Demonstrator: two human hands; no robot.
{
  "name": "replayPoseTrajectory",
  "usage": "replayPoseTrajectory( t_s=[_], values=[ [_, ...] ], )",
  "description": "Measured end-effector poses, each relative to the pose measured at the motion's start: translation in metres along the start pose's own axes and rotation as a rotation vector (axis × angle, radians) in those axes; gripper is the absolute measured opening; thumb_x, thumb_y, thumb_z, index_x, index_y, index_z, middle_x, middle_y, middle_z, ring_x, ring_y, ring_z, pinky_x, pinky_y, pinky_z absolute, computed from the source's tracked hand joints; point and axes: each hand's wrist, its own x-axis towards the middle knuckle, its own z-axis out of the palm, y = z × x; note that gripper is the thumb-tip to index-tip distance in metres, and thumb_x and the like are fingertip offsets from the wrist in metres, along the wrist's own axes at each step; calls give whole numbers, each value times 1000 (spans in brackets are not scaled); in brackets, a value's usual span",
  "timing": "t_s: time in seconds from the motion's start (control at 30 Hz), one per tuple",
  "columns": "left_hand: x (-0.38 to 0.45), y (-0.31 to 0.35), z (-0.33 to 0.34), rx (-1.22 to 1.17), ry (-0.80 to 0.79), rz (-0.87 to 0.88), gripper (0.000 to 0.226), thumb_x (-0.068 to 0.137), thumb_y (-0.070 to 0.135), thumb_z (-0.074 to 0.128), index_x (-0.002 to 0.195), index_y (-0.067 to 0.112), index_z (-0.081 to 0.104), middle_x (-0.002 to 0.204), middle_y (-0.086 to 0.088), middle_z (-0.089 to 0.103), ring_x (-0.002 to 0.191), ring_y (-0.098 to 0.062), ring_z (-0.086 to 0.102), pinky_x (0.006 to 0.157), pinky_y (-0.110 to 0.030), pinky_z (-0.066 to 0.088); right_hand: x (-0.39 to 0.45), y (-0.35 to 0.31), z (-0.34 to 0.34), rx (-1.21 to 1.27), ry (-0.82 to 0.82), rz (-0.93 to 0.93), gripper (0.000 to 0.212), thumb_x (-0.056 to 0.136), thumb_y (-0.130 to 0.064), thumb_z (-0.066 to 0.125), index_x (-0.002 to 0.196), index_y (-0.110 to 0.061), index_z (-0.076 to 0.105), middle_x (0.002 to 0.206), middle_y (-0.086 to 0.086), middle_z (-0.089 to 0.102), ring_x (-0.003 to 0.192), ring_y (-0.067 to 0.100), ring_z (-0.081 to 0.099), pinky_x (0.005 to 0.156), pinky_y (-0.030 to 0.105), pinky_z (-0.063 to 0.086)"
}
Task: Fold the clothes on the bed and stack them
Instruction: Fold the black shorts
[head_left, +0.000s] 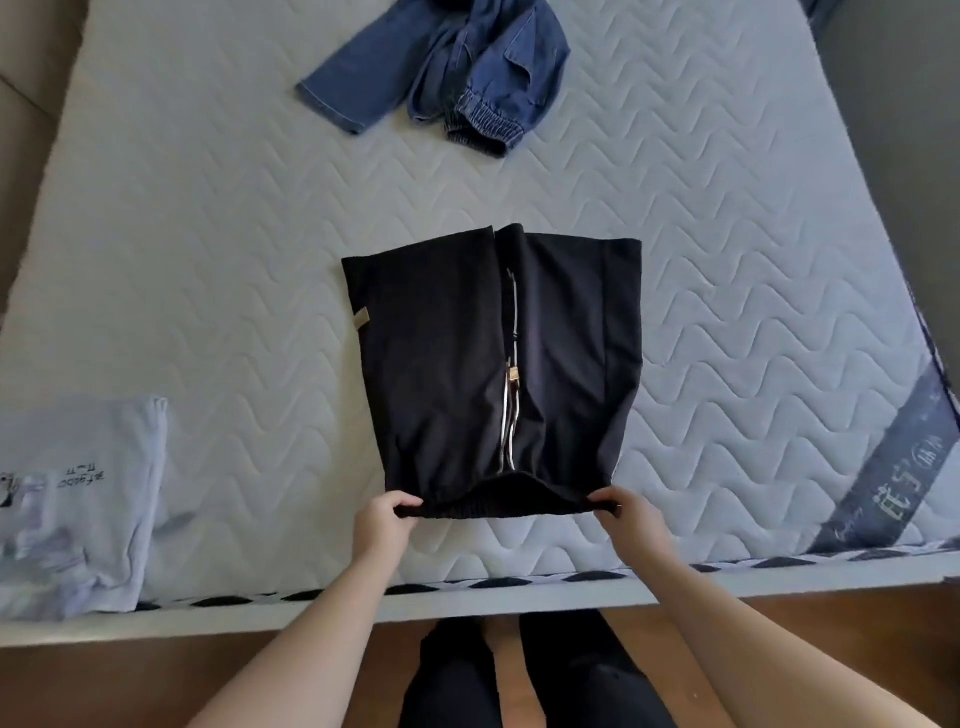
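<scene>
A quilted pale mattress (208, 234) fills most of the frame, its near edge trimmed with a dark and white band along the bottom. At the centre lies a black zip-up garment (457, 364), folded into a rough rectangle with the zipper running up its middle and a small tan tag at its left edge. Its elastic hem, at the lower centre, is lifted slightly off the mattress. At the top centre a blue denim garment (467, 67) lies crumpled, one sleeve stretched toward the left, well apart from the black one. At the lower left a folded white shirt (78, 499) with small printed writing rests near the mattress edge. Below the black garment, the left hand (384, 525) pinches the left corner of the hem with curled fingers, and the right hand (631, 519) grips the right corner the same way. Both bare forearms reach up from the bottom of the frame.
</scene>
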Motion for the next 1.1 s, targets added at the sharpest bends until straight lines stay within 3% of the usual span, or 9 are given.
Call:
replayPoseTrajectory(
  t_s=[0.2, 0.3, 0.37, 0.47, 0.6, 0.7, 0.8, 1.0, 1.1],
  values=[
    [14, -27, 32, 60, -157, 100, 27, 85, 4, 66, 94, 29, 72, 90, 5, 65, 76, -12, 58, 56, -11, 36, 12, 25, 39, 35, 45, 125, 29, 97, -35, 55, 116, -16, 67, 68, -8, 61, 60, 7, 54, 51, 23, 35],
    [17, -42, 44, 151, -172, 105, 19, 85, 11, 68, 103, 19, 71, 112, -3, 58, 87, -17, 56, 73, -19, 41, 21, 37, 57, 154, 86, 255, 29, 99, -34, 52, 115, -15, 66, 70, -1, 61, 59, 13, 51, 50, 26, 35],
    [14, -42, 52, 225, -23, 113, 19, 86, 11, 65, 104, 17, 70, 122, -7, 51, 103, -24, 53, 86, -30, 44, 25, 41, 65, 255, 119, 323, 25, 98, -33, 53, 113, -15, 64, 75, 2, 63, 62, 17, 53, 54, 27, 39],
    [11, -24, 68, 345, 61, 455, 31, 90, 11, 58, 119, 16, 65, 139, -6, 48, 127, -26, 45, 101, -38, 40, 29, 47, 74, 446, 228, 349, 28, 95, -29, 59, 118, -13, 54, 104, 3, 63, 84, 22, 59, 73, 35, 47],
    [19, -4, 107, 702, -240, 874, 55, 100, 30, 40, 153, 20, 27, 162, 3, 17, 148, -15, 14, 119, -34, 13, 31, 56, 79, 602, 271, 357, 57, 95, -28, 61, 144, -17, 34, 120, -3, 52, 98, 18, 54, 74, 28, 40],
    [28, -6, 133, 947, -349, 849, 64, 102, 41, 34, 156, 16, 9, 164, 2, 1, 150, -15, 3, 121, -38, 6, 40, 64, 79, 624, 229, 348, 50, 95, -27, 61, 141, -14, 46, 117, -1, 60, 93, 16, 56, 81, 31, 42],
    [33, -11, 144, 1069, -345, 844, 65, 102, 40, 34, 156, 16, 7, 164, 1, -4, 150, -18, -2, 121, -41, 5, 42, 58, 79, 639, 227, 266, 29, 94, -21, 60, 121, -13, 64, 93, -4, 68, 82, 13, 61, 78, 30, 50],
    [40, -6, 139, 829, -451, 804, 58, 98, 20, 40, 154, 18, 23, 163, 3, 8, 150, -16, 5, 121, -33, 7, 31, 18, 84, 407, 334, -16, 26, 93, -25, 59, 117, -20, 65, 100, -7, 58, 84, -5, 55, 68, 6, 42],
    [45, 6, 130, 307, -601, 505, 50, 96, 3, 39, 141, 19, 50, 156, 8, 31, 145, -11, 22, 120, -29, 16, 22, -7, 96, 389, 342, -181, 30, 92, -21, 63, 122, -23, 64, 101, -17, 52, 91, -7, 55, 77, 1, 39]
  ],
)
